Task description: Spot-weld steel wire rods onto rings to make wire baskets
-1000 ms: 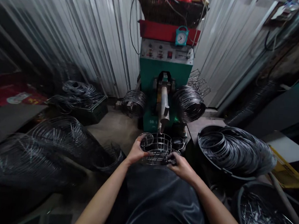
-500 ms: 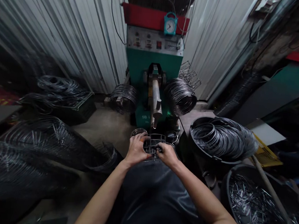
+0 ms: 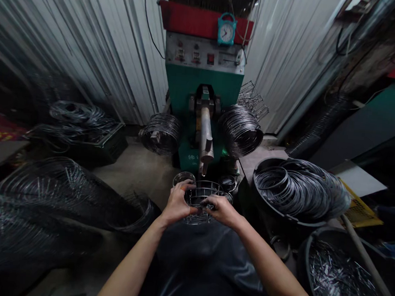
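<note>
A round wire basket frame [image 3: 202,193] is between my hands, close in front of my dark apron and below the tip of the green welding machine [image 3: 205,121]. My left hand [image 3: 178,204] grips its left side, with the thumb reaching across the wires. On the right side, my right hand [image 3: 222,209] has its fingers curled at the wires; whether a small piece sits in that pinch is too dark to tell. Small round dishes flank the frame: one holder [image 3: 184,178] at the left, another [image 3: 228,183] at the right.
Coils of wire rings hang at the machine's left [image 3: 160,133] and right [image 3: 241,129]. A black tub of wire rings [image 3: 259,192] and a tub of short metal pieces [image 3: 307,263] stand at the right. Stacked wire frames [image 3: 58,191] lie at the left.
The wire frame and both hands have come slightly lower, toward my body. My right hand has turned, its fingers now pointing more to the left. The camera view has shifted slightly.
</note>
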`<move>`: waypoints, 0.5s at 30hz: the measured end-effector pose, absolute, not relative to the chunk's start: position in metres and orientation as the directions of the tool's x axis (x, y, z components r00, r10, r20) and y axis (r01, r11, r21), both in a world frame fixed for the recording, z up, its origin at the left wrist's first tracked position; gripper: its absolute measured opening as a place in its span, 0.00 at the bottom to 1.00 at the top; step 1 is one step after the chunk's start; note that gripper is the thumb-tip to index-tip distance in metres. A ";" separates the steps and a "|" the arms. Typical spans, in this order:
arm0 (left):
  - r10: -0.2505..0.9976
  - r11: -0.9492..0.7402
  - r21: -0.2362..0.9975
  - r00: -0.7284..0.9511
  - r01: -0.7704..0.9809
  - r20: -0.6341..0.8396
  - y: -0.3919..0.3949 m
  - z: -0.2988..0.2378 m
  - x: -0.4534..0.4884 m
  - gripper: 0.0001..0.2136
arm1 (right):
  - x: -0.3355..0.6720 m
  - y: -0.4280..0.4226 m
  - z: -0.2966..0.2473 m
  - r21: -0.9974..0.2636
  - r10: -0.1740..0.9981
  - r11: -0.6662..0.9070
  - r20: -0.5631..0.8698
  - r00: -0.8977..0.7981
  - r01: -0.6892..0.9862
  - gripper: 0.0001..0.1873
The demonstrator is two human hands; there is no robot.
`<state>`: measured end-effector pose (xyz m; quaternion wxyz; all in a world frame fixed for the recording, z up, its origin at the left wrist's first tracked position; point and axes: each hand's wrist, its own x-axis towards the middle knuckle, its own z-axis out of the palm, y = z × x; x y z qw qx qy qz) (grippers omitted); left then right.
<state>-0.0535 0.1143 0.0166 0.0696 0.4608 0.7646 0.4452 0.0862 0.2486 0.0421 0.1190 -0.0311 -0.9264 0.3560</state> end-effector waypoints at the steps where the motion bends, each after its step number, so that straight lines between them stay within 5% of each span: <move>1: 0.768 0.177 0.748 -0.565 0.640 0.302 0.115 0.015 -0.055 0.32 | 0.085 0.249 0.041 -0.658 0.137 0.752 0.210 -0.968 -0.036 0.09; 15: 0.746 0.142 0.797 -0.593 0.587 0.304 0.137 0.006 -0.079 0.30 | 0.062 0.268 0.033 -0.565 0.129 0.824 0.255 -0.958 -0.039 0.10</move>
